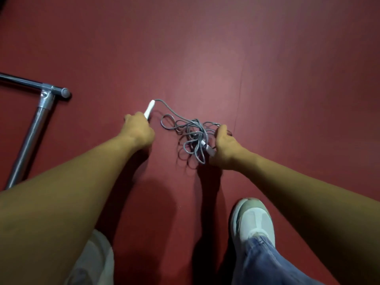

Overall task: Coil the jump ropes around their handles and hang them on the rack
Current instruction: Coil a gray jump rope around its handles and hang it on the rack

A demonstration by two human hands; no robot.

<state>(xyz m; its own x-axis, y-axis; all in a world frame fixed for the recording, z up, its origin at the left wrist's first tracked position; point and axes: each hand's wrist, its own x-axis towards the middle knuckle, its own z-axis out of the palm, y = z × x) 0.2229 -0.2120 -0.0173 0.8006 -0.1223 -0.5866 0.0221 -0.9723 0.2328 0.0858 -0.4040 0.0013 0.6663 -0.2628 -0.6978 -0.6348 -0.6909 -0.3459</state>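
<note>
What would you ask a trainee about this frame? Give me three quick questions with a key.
1. True or false: the grey rope is already coiled neatly round a handle.
2. What does the left hand grip? A) a white handle B) a loop of rope C) nothing
3. Fill in: the right hand grips the other handle, and the metal rack stands to the person's ____.

Key: 1 false, it lies in loose tangled loops; 2 A; 3 left.

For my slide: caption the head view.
Left hand grips one white handle, right hand the other; grey jump rope tangled between.
</note>
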